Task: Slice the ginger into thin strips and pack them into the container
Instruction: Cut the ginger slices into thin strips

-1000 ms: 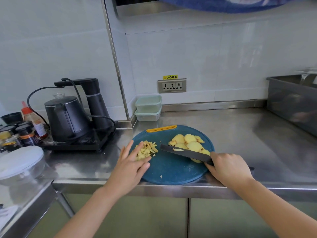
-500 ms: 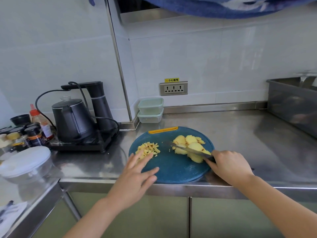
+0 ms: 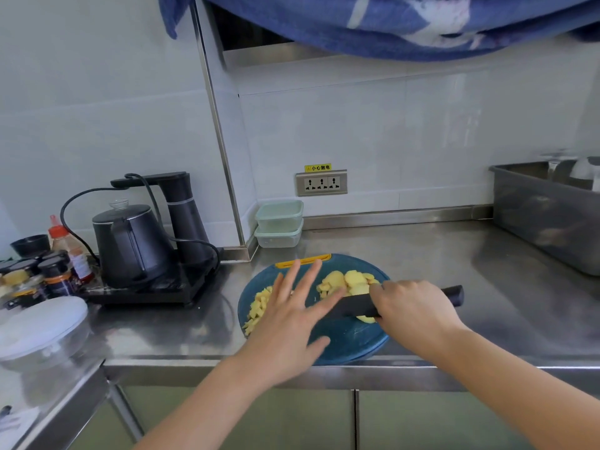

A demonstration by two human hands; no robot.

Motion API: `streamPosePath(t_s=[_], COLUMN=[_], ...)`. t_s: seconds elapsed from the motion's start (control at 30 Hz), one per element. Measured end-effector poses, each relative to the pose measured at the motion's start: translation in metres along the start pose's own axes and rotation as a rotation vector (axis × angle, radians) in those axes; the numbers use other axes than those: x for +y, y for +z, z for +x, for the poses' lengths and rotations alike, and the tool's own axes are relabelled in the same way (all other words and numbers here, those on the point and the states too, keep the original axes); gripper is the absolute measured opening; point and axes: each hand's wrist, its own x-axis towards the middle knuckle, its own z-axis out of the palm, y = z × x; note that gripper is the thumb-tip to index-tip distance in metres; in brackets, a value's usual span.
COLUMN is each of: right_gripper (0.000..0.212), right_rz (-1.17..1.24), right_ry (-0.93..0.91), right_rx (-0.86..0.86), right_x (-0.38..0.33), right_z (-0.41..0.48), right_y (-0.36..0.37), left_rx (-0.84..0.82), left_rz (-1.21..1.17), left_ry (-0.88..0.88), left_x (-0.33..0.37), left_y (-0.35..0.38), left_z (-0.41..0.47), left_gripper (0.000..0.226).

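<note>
Steel counter [image 3: 438, 271], head view. Far left, at about 9 o'clock of the frame: a white-lidded bowl [image 3: 42, 323], a cluster of seasoning jars [image 3: 55, 274] and a red-capped bottle [image 3: 66, 245] behind it. Next to the right, a black kettle [image 3: 130, 241] on its black base, with a dispenser column [image 3: 183, 216] and cord. In the corner by the wall, two pale green containers [image 3: 279, 224] stacked one on the other, lids on, at 12 o'clock of the cutting board [image 3: 350, 339]. Board is round, dark teal, with a yellow grip at its far edge, sitting at the counter's front lip. At the board's 9 o'clock, a loose heap of ginger strips [image 3: 258, 308], partly hidden by the left hand [image 3: 292, 323]. That hand is spread wide, fingers fanned, palm down, above the board's left half; cannot tell whether it touches the board. At the board's 1 o'clock, a pile of round ginger slices [image 3: 347, 280], uncut. The right hand [image 3: 412, 310] is closed around a black knife [image 3: 352, 305], blade pointing toward 9 o'clock and lying across the near edge of the slices, handle end sticking out past the hand at 3 o'clock. Left index fingertip sits right at the blade tip. Far right, at 3 o'clock, a grey metal tub [image 3: 545, 219]. A wall socket [image 3: 321, 182] above the containers; blue cloth [image 3: 389, 24] hangs overhead.
</note>
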Motion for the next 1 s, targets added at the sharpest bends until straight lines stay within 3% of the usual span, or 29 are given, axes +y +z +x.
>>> streamPosePath(t_s=[0.07,0.23,0.37,0.47,0.5,0.63,0.73,0.83,1.0], right_gripper=[0.013,0.011,0.044,0.028,0.022,0.026,0.023,0.020,0.019], right_rz=[-0.012,-0.004,0.058,0.040,0.043,0.184,0.235,0.248,0.290], right_ry=[0.002,-0.004,0.050,0.170,0.252,0.413,0.481,0.520,0.505], right_rx=[0.099,0.070,0.200,0.208,0.120,0.039,0.027,0.012,-0.012], right_x=[0.000,0.013,0.040,0.055,0.060,0.067,0.070,0.071,0.074], right_z=[0.000,0.001,0.002,0.000,-0.001,-0.003,-0.002,0.003,0.020], right_y=[-0.006,0.002,0.013,0.019,0.027,0.056,0.082,0.100,0.114], left_rx=[0.006,0.025,0.017,0.048,0.073,0.134,0.021,0.064,0.052], left_rz=[-0.003,-0.028,-0.031,-0.098,-0.111,-0.213,-0.207,-0.314,-0.442], left_ry=[0.005,-0.121,-0.205,-0.179,-0.189,-0.240,-0.246,-0.256,-0.196], left_x=[-0.002,-0.030,-0.059,-0.066,-0.068,-0.072,-0.071,-0.061,-0.018], left_y=[0.007,0.023,0.030,0.035,0.037,0.038,0.039,0.039,0.041], left_z=[0.000,0.000,0.000,-0.001,0.002,0.021,0.033,0.043,0.073], left_gripper=[0.067,0.062,0.065,0.081,0.077,0.023,0.039,0.053,0.039])
